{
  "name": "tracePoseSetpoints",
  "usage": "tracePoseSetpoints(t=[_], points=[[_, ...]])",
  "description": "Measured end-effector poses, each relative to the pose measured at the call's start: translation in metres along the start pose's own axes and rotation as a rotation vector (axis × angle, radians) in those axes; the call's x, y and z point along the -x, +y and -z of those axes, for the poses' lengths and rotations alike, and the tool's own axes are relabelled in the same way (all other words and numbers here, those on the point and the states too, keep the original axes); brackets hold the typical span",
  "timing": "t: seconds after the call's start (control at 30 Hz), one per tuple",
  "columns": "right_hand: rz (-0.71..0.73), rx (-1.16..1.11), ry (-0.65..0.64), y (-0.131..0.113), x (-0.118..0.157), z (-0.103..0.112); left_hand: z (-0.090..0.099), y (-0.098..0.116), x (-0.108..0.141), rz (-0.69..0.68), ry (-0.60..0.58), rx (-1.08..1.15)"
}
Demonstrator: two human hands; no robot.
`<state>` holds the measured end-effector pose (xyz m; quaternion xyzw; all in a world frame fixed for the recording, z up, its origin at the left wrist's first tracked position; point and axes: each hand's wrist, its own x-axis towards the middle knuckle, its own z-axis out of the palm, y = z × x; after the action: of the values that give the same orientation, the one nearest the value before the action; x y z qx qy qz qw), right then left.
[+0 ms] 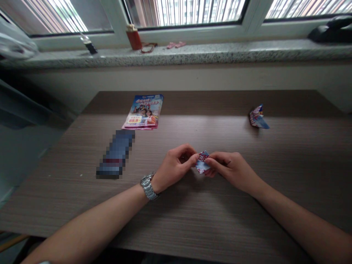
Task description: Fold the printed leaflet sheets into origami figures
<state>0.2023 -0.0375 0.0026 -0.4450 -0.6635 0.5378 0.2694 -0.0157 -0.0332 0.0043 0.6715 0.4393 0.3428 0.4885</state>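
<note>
A small folded piece of printed paper (pixel 202 162), light blue with red and white, is held just above the table between both hands. My left hand (pixel 180 161) pinches its left side between thumb and fingers; a metal watch (pixel 149 186) is on that wrist. On the paper's right side my right hand (pixel 227 165) grips it, thumb on top and fingers partly hidden beneath.
A stack of colourful flyers (pixel 145 112) lies on the table (pixel 176 227) at the back left, with a blurred-out dark flat object (pixel 117 154) nearer. At the right stands a folded paper piece (pixel 257 118). Small items, including a red case (pixel 134 38), rest on the stone windowsill (pixel 233 51).
</note>
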Motion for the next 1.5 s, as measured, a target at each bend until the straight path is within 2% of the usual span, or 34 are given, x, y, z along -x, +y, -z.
tracePoseSetpoints(t=[0.2, 0.37, 0.5, 0.67, 0.8, 1.0, 1.27, 1.5], points=[[0.037, 0.049, -0.068, -0.002, 0.0, -0.001, 0.0, 0.002, 0.001, -0.027, -0.061, -0.036], [-0.022, -0.013, -0.04, -0.003, -0.001, -0.004, 0.001, 0.005, 0.0, -0.06, -0.068, -0.084], [-0.067, -0.118, 0.037, -0.003, -0.001, -0.007, 0.001, 0.004, 0.0, -0.052, -0.014, -0.078], [-0.146, -0.217, -0.04, -0.001, 0.0, -0.01, 0.001, 0.001, 0.0, -0.037, 0.067, -0.118], [-0.148, -0.248, -0.005, 0.001, 0.0, -0.01, 0.001, -0.001, 0.0, -0.042, 0.086, -0.095], [-0.128, -0.288, 0.08, 0.004, -0.001, -0.008, 0.001, -0.004, 0.0, 0.012, -0.013, 0.007], [-0.134, -0.294, 0.021, 0.002, 0.001, -0.009, 0.0, -0.003, -0.001, 0.036, 0.018, 0.076], [-0.065, -0.175, -0.024, 0.004, 0.001, -0.003, 0.0, -0.006, 0.0, 0.059, -0.035, 0.046]])
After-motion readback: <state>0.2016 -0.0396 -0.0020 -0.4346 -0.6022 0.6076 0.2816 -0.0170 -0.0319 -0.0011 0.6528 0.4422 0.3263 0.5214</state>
